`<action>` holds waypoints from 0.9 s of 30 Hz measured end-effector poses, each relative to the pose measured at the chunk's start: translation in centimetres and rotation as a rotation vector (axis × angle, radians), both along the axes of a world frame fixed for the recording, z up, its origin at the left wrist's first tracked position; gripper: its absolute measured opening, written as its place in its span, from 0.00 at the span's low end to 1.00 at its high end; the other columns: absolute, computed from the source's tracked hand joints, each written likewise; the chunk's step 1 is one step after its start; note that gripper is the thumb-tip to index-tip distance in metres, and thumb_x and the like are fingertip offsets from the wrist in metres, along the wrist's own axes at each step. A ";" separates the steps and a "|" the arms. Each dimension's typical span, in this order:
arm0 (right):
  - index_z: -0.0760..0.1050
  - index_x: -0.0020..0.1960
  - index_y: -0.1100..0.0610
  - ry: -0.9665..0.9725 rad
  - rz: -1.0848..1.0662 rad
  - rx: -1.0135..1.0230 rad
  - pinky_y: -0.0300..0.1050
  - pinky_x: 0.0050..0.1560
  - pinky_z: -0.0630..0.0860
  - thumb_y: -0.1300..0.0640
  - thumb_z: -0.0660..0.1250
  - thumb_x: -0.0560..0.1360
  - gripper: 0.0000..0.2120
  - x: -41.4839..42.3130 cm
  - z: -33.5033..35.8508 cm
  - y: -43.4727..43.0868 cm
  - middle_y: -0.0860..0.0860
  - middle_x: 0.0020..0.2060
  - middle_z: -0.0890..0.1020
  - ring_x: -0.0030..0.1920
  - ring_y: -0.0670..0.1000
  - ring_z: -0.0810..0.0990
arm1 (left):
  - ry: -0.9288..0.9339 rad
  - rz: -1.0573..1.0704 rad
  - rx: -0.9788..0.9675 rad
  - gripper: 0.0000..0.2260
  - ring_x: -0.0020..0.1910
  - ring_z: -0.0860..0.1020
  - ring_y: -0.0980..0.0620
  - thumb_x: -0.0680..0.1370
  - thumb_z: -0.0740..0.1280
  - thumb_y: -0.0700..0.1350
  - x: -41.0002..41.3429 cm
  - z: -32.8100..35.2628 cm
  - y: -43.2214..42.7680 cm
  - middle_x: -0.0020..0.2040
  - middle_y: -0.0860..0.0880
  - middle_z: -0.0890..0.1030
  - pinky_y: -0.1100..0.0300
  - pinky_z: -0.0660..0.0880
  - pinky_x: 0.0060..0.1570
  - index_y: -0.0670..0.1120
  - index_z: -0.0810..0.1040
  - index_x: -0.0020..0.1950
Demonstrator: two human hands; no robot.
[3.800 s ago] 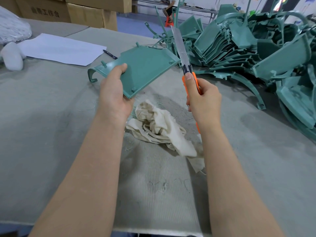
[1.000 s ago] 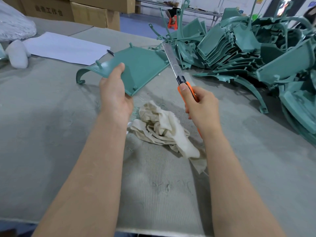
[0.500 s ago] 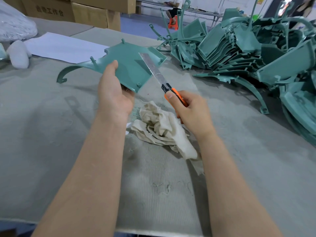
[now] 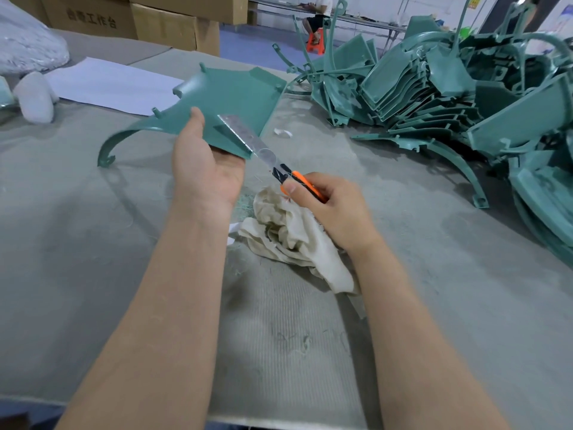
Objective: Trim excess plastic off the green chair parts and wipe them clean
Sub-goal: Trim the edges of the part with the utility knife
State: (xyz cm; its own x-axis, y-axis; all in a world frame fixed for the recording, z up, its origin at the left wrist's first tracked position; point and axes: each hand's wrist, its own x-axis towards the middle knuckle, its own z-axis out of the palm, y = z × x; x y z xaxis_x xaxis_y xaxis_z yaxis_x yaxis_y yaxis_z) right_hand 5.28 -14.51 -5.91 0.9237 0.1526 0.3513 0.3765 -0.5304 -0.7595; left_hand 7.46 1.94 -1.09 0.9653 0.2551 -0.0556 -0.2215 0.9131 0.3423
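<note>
My left hand [image 4: 207, 169] grips a flat green chair part [image 4: 235, 97] by its near edge and holds it above the table, its curved hooked arm reaching down to the left. My right hand [image 4: 328, 206] grips an orange-handled utility knife [image 4: 297, 180]. Its long blade [image 4: 245, 136] lies across the near corner of the part, pointing up and left. A crumpled off-white rag [image 4: 294, 240] lies on the table below both hands.
A big heap of green chair parts [image 4: 449, 85] fills the right back of the grey cloth-covered table [image 4: 93, 243]. White paper sheets [image 4: 114, 86], a white bag [image 4: 28, 45] and cardboard boxes [image 4: 148, 20] sit at back left. A person sits far behind.
The part has swung left and tilted, its hooked arm dropping. The knife has come down and left from the part's far right edge, and its blade now lies on the near corner.
</note>
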 end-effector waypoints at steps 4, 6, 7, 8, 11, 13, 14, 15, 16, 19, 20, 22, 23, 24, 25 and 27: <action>0.80 0.40 0.57 0.081 0.094 -0.016 0.41 0.31 0.63 0.44 0.67 0.75 0.17 -0.6 0.4 0.1 0.44 0.25 0.70 0.27 0.44 0.66 | -0.055 -0.040 -0.006 0.13 0.47 0.81 0.44 0.84 0.57 0.44 0.1 -0.3 0.4 0.41 0.44 0.83 0.47 0.74 0.61 0.41 0.77 0.47; 0.80 0.41 0.59 0.138 0.131 0.038 0.40 0.31 0.64 0.45 0.67 0.76 0.17 -0.9 1.0 -0.2 0.48 0.27 0.72 0.29 0.45 0.68 | -0.075 -0.052 -0.011 0.12 0.53 0.80 0.43 0.84 0.55 0.44 0.2 -0.4 0.5 0.47 0.43 0.83 0.47 0.72 0.64 0.41 0.77 0.50; 0.81 0.43 0.60 0.162 0.124 0.098 0.40 0.30 0.66 0.45 0.66 0.76 0.18 -1.1 1.4 -0.4 0.50 0.28 0.72 0.29 0.46 0.69 | -0.084 -0.051 -0.025 0.12 0.56 0.79 0.43 0.84 0.55 0.44 0.2 -0.5 0.5 0.50 0.43 0.83 0.46 0.73 0.63 0.42 0.76 0.52; 0.80 0.44 0.62 0.171 0.088 0.163 0.40 0.29 0.67 0.45 0.66 0.77 0.19 -1.1 1.7 -0.7 0.52 0.28 0.72 0.28 0.47 0.69 | -0.088 -0.045 -0.031 0.11 0.57 0.79 0.43 0.84 0.55 0.44 0.2 -0.5 0.5 0.51 0.43 0.83 0.47 0.74 0.61 0.42 0.76 0.53; 0.76 0.41 0.62 0.078 -0.211 0.142 0.43 0.29 0.69 0.42 0.62 0.78 0.23 -0.6 2.0 -1.9 0.52 0.28 0.74 0.27 0.49 0.72 | -0.051 -0.033 0.010 0.09 0.50 0.82 0.45 0.83 0.58 0.43 0.2 -0.7 0.3 0.45 0.44 0.84 0.48 0.79 0.54 0.43 0.77 0.52; 0.70 0.36 0.57 0.055 -0.469 -0.037 0.44 0.31 0.65 0.42 0.60 0.79 0.22 0.3 1.4 -2.9 0.51 0.29 0.73 0.32 0.54 0.73 | -0.018 -0.048 0.073 0.08 0.47 0.82 0.47 0.83 0.59 0.43 0.1 -0.7 0.0 0.42 0.46 0.85 0.47 0.79 0.55 0.44 0.77 0.51; 0.69 0.37 0.56 0.085 -0.566 -0.125 0.45 0.31 0.63 0.43 0.59 0.80 0.20 0.7 0.9 -3.5 0.51 0.30 0.72 0.34 0.55 0.73 | -0.001 -0.058 0.115 0.08 0.46 0.83 0.47 0.83 0.60 0.44 0.0 -0.7 -0.2 0.41 0.47 0.85 0.46 0.78 0.56 0.44 0.77 0.51; 0.71 0.40 0.57 0.131 -0.628 -0.198 0.46 0.32 0.63 0.44 0.60 0.80 0.18 1.1 0.4 -4.0 0.51 0.32 0.73 0.37 0.56 0.73 | 0.016 -0.069 0.166 0.07 0.45 0.83 0.48 0.82 0.60 0.44 -0.1 -0.7 -0.4 0.41 0.47 0.85 0.46 0.77 0.58 0.45 0.77 0.50; 0.74 0.45 0.58 0.178 -0.665 -0.257 0.46 0.34 0.65 0.45 0.60 0.80 0.17 1.4 0.0 -4.4 0.53 0.35 0.75 0.40 0.58 0.74 | 0.032 -0.080 0.219 0.06 0.46 0.83 0.48 0.82 0.61 0.44 -0.1 -0.7 -0.6 0.42 0.47 0.85 0.45 0.76 0.59 0.45 0.78 0.51; 0.75 0.50 0.60 0.285 -0.703 -0.404 0.49 0.47 0.71 0.44 0.60 0.79 0.18 2.1 -1.2 -5.4 0.61 0.49 0.80 0.52 0.63 0.76 | 0.068 -0.116 0.336 0.07 0.55 0.82 0.45 0.80 0.64 0.42 -0.2 -0.8 -1.1 0.52 0.45 0.84 0.40 0.74 0.60 0.44 0.77 0.57; 0.74 0.48 0.59 0.310 -0.709 -0.440 0.49 0.49 0.71 0.44 0.60 0.79 0.18 2.1 -1.3 -5.5 0.62 0.52 0.79 0.54 0.63 0.76 | 0.079 -0.126 0.367 0.08 0.56 0.81 0.44 0.80 0.65 0.41 -0.2 -0.9 -1.2 0.54 0.44 0.83 0.38 0.74 0.59 0.44 0.77 0.58; 0.76 0.50 0.57 0.316 -0.721 -0.433 0.50 0.53 0.71 0.44 0.60 0.79 0.16 2.0 -0.8 -5.5 0.60 0.54 0.78 0.56 0.62 0.75 | 0.086 -0.128 0.413 0.07 0.54 0.82 0.45 0.79 0.66 0.40 -0.3 -1.1 -1.4 0.52 0.44 0.84 0.39 0.76 0.57 0.43 0.77 0.57; 0.77 0.51 0.55 0.262 -0.722 -0.353 0.50 0.55 0.71 0.45 0.59 0.79 0.15 1.8 -0.4 -5.3 0.59 0.53 0.78 0.55 0.60 0.75 | 0.084 -0.123 0.437 0.07 0.52 0.83 0.46 0.79 0.66 0.39 -0.3 -1.2 -1.4 0.51 0.45 0.84 0.42 0.77 0.56 0.43 0.77 0.57; 0.77 0.53 0.54 0.174 -0.707 -0.215 0.49 0.55 0.72 0.44 0.57 0.80 0.16 1.5 0.1 -5.0 0.57 0.53 0.78 0.54 0.57 0.75 | 0.077 -0.120 0.468 0.07 0.50 0.83 0.47 0.78 0.66 0.38 -0.3 -1.3 -1.5 0.49 0.46 0.85 0.45 0.79 0.54 0.43 0.78 0.56; 0.77 0.56 0.54 0.084 -0.665 -0.015 0.48 0.56 0.72 0.43 0.56 0.81 0.18 1.1 0.8 -4.5 0.53 0.53 0.79 0.53 0.53 0.76 | 0.062 -0.122 0.505 0.06 0.48 0.84 0.49 0.78 0.66 0.38 -0.3 -1.3 -1.6 0.47 0.47 0.85 0.49 0.81 0.50 0.43 0.78 0.55; 0.77 0.58 0.53 0.029 -0.512 0.414 0.45 0.53 0.76 0.41 0.55 0.81 0.20 0.3 2.1 -3.5 0.47 0.53 0.82 0.51 0.47 0.79 | 0.030 -0.131 0.595 0.05 0.46 0.84 0.51 0.78 0.67 0.38 -0.4 -1.4 -1.9 0.45 0.50 0.86 0.55 0.81 0.44 0.45 0.79 0.52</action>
